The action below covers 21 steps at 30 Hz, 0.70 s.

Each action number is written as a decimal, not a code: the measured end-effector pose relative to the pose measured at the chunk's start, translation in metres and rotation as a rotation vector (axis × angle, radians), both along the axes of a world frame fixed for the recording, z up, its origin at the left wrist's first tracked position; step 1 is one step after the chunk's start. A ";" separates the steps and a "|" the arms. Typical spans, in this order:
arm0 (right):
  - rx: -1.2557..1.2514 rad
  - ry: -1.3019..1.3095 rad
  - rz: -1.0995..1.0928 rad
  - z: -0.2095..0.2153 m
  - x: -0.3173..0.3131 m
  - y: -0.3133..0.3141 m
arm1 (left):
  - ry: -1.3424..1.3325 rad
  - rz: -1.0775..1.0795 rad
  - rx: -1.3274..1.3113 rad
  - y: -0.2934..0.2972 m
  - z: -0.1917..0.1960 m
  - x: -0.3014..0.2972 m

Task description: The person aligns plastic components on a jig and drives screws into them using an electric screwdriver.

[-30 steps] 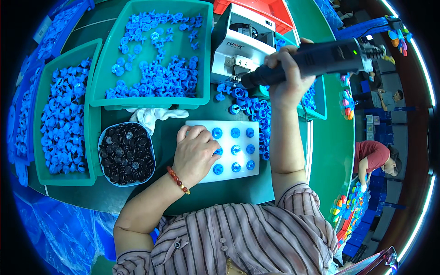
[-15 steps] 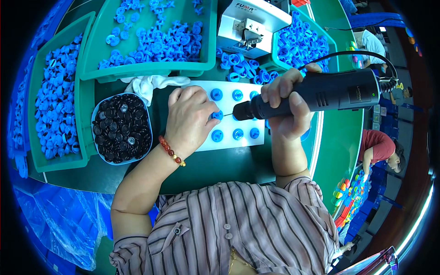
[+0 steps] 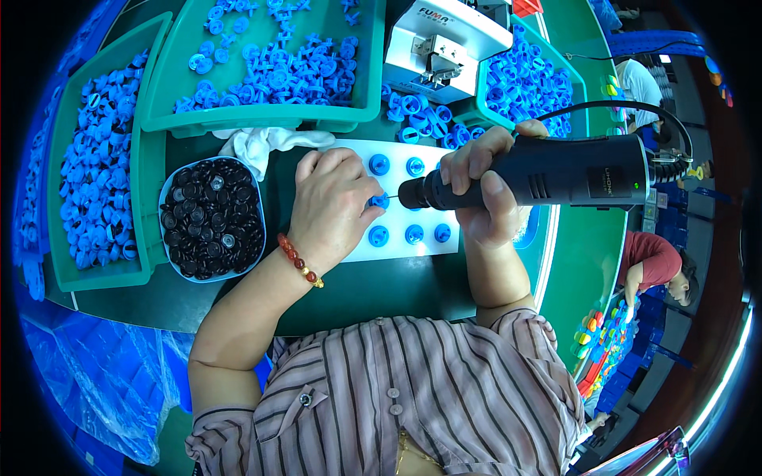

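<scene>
My right hand (image 3: 486,186) is wrapped round a black electric screwdriver (image 3: 548,173), held nearly level with its thin bit pointing left. The bit's tip meets a small blue round plastic part (image 3: 380,201) on a white board (image 3: 357,251). My left hand (image 3: 333,202) is closed, thumb and forefinger steadying that same part from its left side; the other fingers curl under and are partly hidden. More blue round parts (image 3: 414,233) stand in rows on the board, some covered by the screwdriver and my right hand.
Left of the board stands a tub of black round caps (image 3: 211,218), a white cloth (image 3: 266,147) behind it. Green trays (image 3: 262,119) of blue parts line the back and left. A white machine (image 3: 444,47) stands behind the board. The screwdriver's black cable (image 3: 675,119) loops at right.
The screwdriver and my right hand have shifted slightly left and down, nearer the blue part. My left hand keeps its place at the part. The whole view has moved a little.
</scene>
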State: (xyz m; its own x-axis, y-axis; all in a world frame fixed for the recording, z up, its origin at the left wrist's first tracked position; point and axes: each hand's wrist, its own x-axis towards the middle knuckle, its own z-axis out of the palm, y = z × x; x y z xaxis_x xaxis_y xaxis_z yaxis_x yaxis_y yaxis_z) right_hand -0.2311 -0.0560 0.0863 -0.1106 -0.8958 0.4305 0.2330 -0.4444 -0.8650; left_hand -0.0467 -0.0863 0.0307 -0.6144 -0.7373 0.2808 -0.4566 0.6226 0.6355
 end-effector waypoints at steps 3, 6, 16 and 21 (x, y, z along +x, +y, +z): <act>-0.003 0.048 -0.002 0.003 0.002 0.001 | 0.014 -0.001 0.004 0.000 0.000 -0.001; -0.028 -0.024 0.038 0.004 0.010 0.002 | -0.003 0.001 0.006 0.000 0.002 -0.001; 0.065 -0.023 0.032 0.002 0.003 -0.002 | 0.024 -0.005 0.015 0.000 0.000 -0.001; 0.024 0.111 0.063 0.001 0.006 -0.003 | 0.011 -0.005 0.035 -0.001 -0.001 0.001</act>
State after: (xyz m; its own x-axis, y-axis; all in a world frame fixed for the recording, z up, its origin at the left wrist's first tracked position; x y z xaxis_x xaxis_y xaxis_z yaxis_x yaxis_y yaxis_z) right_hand -0.2249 -0.0594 0.0873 -0.0067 -0.9096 0.4155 0.1621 -0.4110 -0.8971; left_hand -0.0457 -0.0868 0.0298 -0.6151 -0.7437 0.2619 -0.4464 0.6023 0.6617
